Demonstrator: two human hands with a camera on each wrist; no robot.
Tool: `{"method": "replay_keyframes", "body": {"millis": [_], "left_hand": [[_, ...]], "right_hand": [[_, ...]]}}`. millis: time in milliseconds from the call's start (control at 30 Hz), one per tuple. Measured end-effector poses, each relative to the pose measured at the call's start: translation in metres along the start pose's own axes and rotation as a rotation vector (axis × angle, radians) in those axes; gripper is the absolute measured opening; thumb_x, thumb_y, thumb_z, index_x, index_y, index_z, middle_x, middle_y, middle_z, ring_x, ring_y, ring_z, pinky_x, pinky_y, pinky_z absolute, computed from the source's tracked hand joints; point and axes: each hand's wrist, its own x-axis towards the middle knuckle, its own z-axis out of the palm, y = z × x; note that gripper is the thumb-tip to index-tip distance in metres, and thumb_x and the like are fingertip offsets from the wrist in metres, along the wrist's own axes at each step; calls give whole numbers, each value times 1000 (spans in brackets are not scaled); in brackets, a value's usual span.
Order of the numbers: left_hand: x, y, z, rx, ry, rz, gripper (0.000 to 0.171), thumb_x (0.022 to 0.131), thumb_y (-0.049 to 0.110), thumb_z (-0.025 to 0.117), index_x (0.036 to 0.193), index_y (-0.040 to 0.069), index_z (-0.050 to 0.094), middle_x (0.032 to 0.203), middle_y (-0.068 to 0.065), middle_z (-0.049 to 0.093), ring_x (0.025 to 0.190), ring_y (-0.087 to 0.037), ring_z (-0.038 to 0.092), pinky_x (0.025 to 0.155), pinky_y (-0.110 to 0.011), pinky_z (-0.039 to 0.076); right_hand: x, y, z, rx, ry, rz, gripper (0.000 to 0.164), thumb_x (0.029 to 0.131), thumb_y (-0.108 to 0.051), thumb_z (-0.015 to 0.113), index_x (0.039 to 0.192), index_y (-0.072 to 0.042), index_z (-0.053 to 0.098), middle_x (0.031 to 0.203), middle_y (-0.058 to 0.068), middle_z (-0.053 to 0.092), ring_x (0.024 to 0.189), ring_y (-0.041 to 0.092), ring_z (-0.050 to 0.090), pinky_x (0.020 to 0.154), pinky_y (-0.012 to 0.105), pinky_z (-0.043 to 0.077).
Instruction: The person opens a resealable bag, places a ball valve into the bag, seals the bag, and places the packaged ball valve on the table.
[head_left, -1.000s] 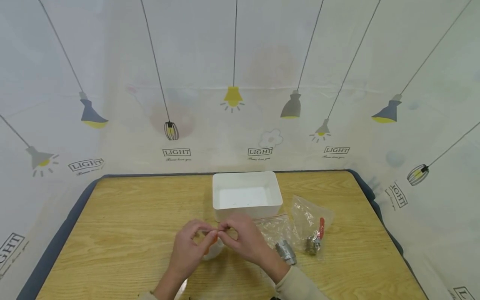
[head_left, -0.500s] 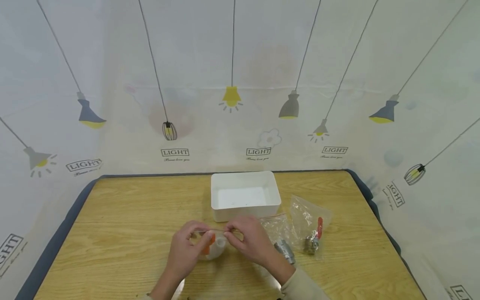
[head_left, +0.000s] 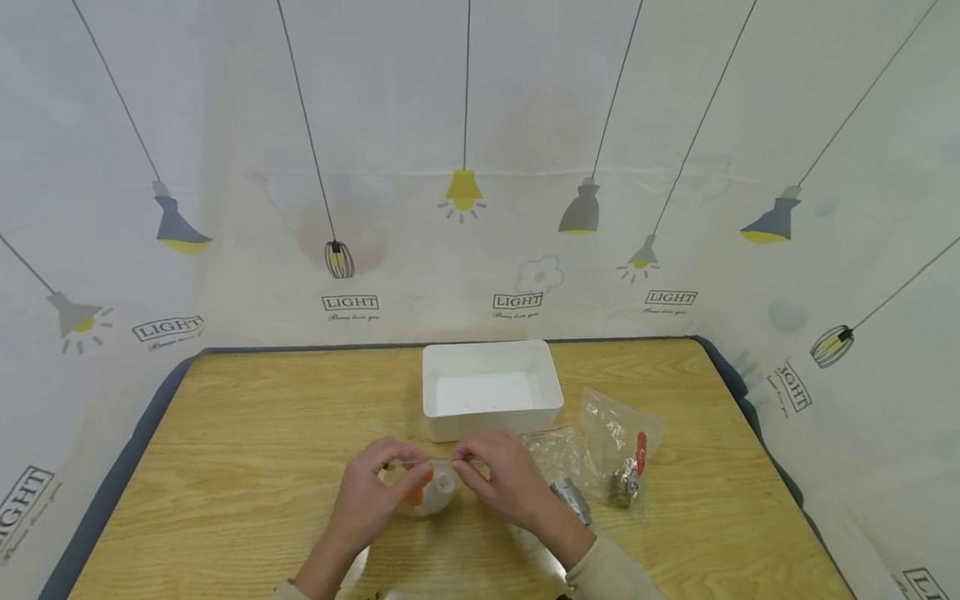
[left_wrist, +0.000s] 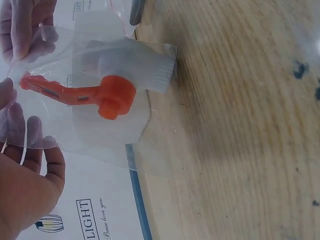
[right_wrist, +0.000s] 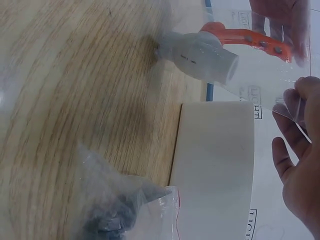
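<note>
A clear zip bag [left_wrist: 107, 132] hangs upright between my hands, close over the wooden table [head_left: 270, 467]. Inside it sits a white plastic ball valve [right_wrist: 200, 57] with an orange lever handle [left_wrist: 75, 95]. My left hand [head_left: 367, 492] pinches the bag's top edge between thumb and fingers at one side. At the other side my right hand [head_left: 501, 479] pinches the same edge, a short gap away, and the edge runs taut between them. In the head view the left hand partly covers the valve.
Behind my hands stands a white rectangular bin [head_left: 491, 428]. Right of my right hand lies a zip bag with a grey metal fitting [head_left: 572, 498]. Farther right is another clear bag [head_left: 607, 417] holding a metal valve with a red handle [head_left: 641, 454].
My hands have moved slightly apart along the bag's top edge, the right one shifting to the right. More of the white valve now shows between them.
</note>
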Motion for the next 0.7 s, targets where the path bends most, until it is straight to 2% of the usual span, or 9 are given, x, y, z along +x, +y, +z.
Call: {"method": "replay_keyframes", "body": {"millis": [200,333,467,700], "left_hand": [[0,-1,0,-23,34,31,14,81,18,80,87,28,72,85,12,68,83,-4,62,80,-29,51],[0,-1,1,-38,67,51,16,80,14,80,85,27,72,83,11,67,81,-4,61,77,-30,50],[-1,0,3,-39,83,43,16,79,16,81,83,29,71,81,12,66,80,-4,60,76,-28,48],[-1,0,5,-41,110,26,19,76,12,82,82,27,72,79,10,67,78,-4,58,75,-23,44]], "right_hand": [[-1,2,-4,41,-15,18,4,88,-20,72,88,-19,68,84,-11,69,80,2,63,79,29,49],[-2,4,-5,28,-8,19,5,87,-19,73,87,-20,68,83,-11,68,79,1,62,78,29,50],[-2,4,-5,10,2,28,4,87,-20,73,87,-21,68,84,-11,70,79,1,63,78,30,50],[-6,8,-8,25,-35,84,4,88,-21,72,90,-21,68,85,-12,69,81,1,62,79,29,50]]}}
